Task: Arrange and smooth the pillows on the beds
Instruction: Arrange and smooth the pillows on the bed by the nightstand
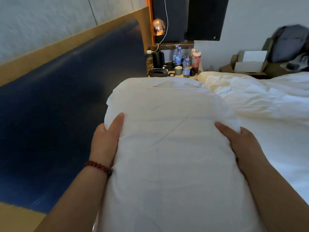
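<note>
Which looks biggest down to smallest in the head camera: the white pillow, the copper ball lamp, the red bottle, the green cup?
1. white pillow, by far, though it is nearest the camera.
2. copper ball lamp and red bottle: too alike to rank.
3. green cup, smallest.

- Pale textured wall (41, 22) on the left, with a padded dark-blue headboard (66, 84) in a tan frame below it.
- A copper globe lamp (158, 27) hangs in front of black panels (205, 17) — lit, glowing warm.
- Nightstand (200, 68) carries a black kettle (158, 59), a telephone (158, 72) and water bottles (178, 56).
- Bed (267, 97) with a rumpled white duvet — beyond it, cardboard boxes (250, 62) and a grey backpack (291, 42).
</note>
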